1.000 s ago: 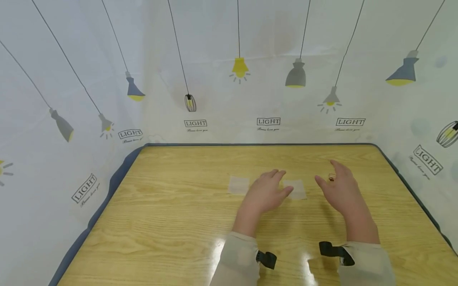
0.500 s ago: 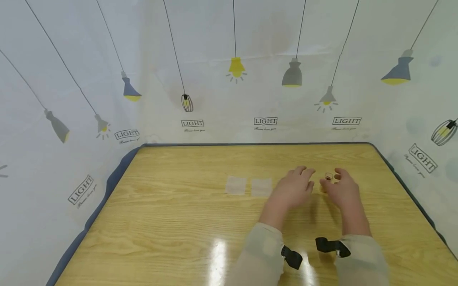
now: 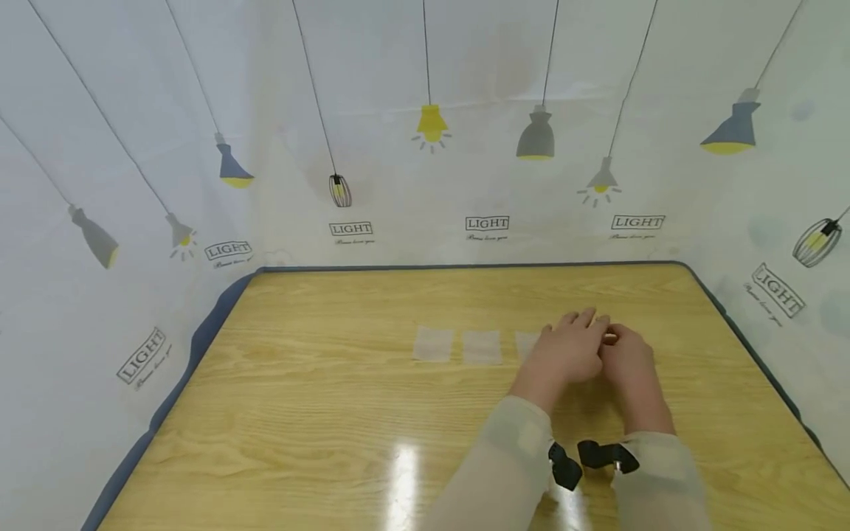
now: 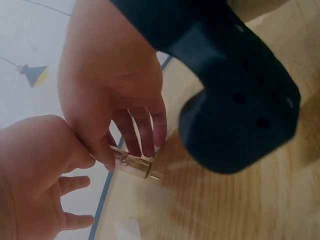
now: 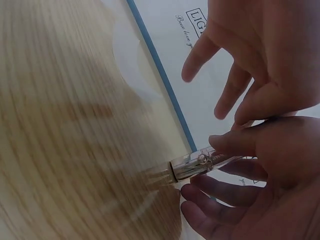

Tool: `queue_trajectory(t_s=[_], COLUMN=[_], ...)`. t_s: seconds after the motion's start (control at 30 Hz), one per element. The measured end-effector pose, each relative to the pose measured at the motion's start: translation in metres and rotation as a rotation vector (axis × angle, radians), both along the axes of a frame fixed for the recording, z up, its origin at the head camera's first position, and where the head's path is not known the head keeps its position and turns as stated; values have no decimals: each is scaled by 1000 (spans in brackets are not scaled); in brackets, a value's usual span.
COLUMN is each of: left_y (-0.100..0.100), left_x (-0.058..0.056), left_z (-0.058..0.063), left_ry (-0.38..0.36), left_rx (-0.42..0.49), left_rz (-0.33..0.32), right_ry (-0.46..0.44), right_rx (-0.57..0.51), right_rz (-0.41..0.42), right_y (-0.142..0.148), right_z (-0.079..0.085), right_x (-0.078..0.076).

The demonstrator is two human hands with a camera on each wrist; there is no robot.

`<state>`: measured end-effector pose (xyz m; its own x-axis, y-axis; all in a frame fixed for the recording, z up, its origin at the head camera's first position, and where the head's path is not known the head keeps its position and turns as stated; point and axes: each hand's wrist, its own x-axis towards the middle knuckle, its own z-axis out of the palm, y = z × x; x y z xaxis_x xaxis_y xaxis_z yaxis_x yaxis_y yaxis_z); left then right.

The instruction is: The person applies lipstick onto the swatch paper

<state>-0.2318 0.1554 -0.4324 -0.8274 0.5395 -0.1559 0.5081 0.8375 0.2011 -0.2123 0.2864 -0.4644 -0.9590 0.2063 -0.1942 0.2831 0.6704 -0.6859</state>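
A small clear glass bottle (image 5: pixel 192 165) with a printed mark and a dark ring near its base shows in both wrist views. In the head view the hands cover it. My right hand (image 3: pixel 627 361) holds its upper part between the thumb and fingers; its base is close to the table, and contact is unclear. My left hand (image 3: pixel 569 354) is right beside the right one. Two of its fingers (image 5: pixel 200 57) are spread and fairly straight, while its thumb side reaches the right thumb near the bottle's top. The very top is hidden, so whether the left hand pinches it is unclear.
Three whitish squares (image 3: pixel 481 347) lie in a row on the wooden table (image 3: pixel 299 391), the rightmost partly behind the left hand. A pale sheet with lamp prints (image 3: pixel 488 147) lines the back and sides. Black wrist mounts (image 3: pixel 564 466) sit close together between the sleeves.
My left hand has moved right, from near the squares to beside my right hand. The right hand has closed around the small bottle, which earlier stood visible beyond it. The head view has shifted slightly.
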Motion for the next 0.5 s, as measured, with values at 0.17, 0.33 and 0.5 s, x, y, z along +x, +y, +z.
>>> queue_trajectory(t_s=[0.17, 0.33, 0.5], left_y=[2, -2, -10], left_x=[0, -3, -4], left_z=[-1, -3, 2], left_ry=[20, 27, 40], left_rx=[-12, 21, 76], left_rz=[-11, -9, 3], right_ry=[-2, -5, 39], right_rx=[3, -6, 9], right_rz=[-6, -17, -2], right_y=[-2, -6, -9], right_z=[2, 5, 9], right_x=[1, 2, 4])
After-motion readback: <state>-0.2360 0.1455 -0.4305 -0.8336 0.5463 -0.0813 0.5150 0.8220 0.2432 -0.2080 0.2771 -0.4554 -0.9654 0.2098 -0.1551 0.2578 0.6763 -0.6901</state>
